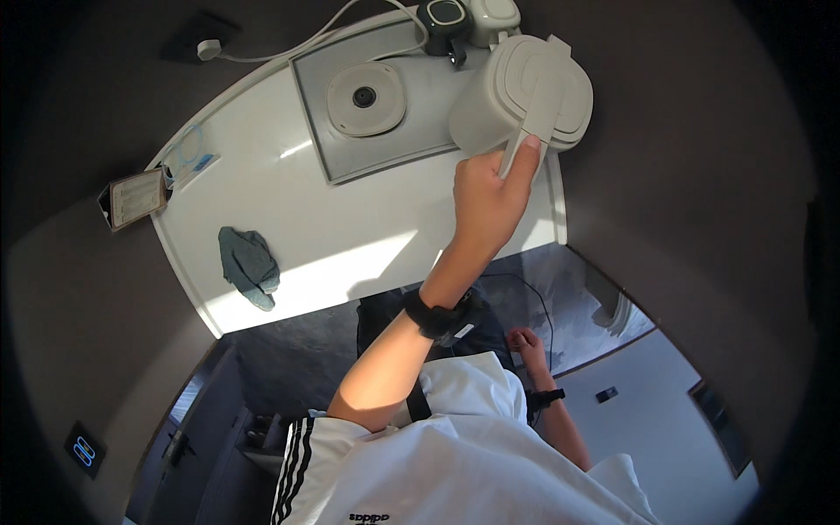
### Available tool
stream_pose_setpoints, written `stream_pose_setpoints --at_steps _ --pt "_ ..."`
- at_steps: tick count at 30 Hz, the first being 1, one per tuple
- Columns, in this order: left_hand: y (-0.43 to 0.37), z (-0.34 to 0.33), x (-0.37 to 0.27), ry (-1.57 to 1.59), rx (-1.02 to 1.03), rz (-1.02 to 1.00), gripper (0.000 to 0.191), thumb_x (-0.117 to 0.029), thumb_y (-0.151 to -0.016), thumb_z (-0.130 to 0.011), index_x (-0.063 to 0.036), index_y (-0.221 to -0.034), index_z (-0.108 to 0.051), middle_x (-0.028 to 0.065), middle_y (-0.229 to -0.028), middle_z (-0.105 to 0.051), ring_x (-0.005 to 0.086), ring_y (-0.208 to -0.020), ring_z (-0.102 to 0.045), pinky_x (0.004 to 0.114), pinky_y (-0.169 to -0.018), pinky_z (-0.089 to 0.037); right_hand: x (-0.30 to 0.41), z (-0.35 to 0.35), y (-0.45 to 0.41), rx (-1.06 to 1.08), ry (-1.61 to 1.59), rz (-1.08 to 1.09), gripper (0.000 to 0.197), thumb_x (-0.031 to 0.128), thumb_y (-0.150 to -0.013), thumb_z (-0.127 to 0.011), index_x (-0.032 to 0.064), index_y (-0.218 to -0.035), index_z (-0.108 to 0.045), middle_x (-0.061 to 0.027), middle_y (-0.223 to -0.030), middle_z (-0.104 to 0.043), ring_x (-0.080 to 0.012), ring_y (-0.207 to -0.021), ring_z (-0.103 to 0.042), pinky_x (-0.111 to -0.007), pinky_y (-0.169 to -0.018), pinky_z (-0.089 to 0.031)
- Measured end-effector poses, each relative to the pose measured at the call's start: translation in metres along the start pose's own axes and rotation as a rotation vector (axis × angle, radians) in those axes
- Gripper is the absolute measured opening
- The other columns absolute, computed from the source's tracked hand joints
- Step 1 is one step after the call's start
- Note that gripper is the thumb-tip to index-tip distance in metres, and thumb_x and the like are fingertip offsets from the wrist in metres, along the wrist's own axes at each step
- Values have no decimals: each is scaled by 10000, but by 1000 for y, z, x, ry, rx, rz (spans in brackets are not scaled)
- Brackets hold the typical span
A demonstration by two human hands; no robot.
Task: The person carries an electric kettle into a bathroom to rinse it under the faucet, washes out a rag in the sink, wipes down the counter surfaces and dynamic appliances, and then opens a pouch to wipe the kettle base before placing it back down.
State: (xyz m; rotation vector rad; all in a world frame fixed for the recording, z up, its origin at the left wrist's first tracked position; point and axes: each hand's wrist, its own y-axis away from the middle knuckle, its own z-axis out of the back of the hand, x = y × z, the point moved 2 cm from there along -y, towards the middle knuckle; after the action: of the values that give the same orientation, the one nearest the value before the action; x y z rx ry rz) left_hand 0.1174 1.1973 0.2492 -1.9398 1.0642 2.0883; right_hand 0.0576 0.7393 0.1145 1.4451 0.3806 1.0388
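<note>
My left hand [492,190] grips the handle of an off-white electric kettle [485,108], with the thumb on top of the handle. The kettle's lid is closed. It is over the right end of a grey metal tray [315,141]; whether it touches the tray cannot be told. The kettle's power base [338,118], with a dark round connector, lies on the tray to the left. Behind the kettle are a dark mug [436,39] and a white mug [485,29]. My right hand [525,344] hangs low beside my body, away from the counter, its fingers partly curled and their grip unclear.
A white cable runs from the base to a wall plug [209,50]. On the white counter [230,184] lie a crumpled grey-green cloth [248,262] and a clear packet [200,167]; a folded card stand [138,197] is at its left edge. Dark walls rise at both sides.
</note>
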Motion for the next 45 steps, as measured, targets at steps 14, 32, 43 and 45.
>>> stream_pose_setpoints --at_steps 14,32,43,45 --pt "-19 -38 27 82 -81 4 569 -409 -939 -612 22 -572 -545 125 -464 -467 194 -433 -426 389 -483 -356 -1 12 -16 71 -55 -48 245 189 -1027 -480 33 -1133 -637 -69 -959 -679 -174 -856 -661 -319 -781 -549" --pt "-31 -27 35 75 87 59 412 -384 -966 -559 21 -978 -636 230 -840 -672 411 -820 -646 459 -737 -485 -6 -74 48 -183 101 50 223 161 -965 -562 -7 -1059 -677 -83 -972 -708 -152 -904 -636 -288 -826 -497" --pt "-58 91 15 127 -247 -221 90 -100 -894 -628 -34 -953 -613 97 -867 -643 219 -835 -622 333 -713 -489 5 -93 26 -152 279 117 210 144 -962 -549 -7 -1040 -672 -97 -912 -705 -167 -863 -646 -300 -795 -502" --pt "-93 160 -7 -26 -653 -419 99 -93 -887 -629 -31 -949 -584 60 -891 -601 185 -854 -576 305 -731 -478 8 -95 23 -157 220 126 200 138 -959 -554 -9 -1021 -676 -94 -898 -701 -163 -848 -638 -303 -779 -502"
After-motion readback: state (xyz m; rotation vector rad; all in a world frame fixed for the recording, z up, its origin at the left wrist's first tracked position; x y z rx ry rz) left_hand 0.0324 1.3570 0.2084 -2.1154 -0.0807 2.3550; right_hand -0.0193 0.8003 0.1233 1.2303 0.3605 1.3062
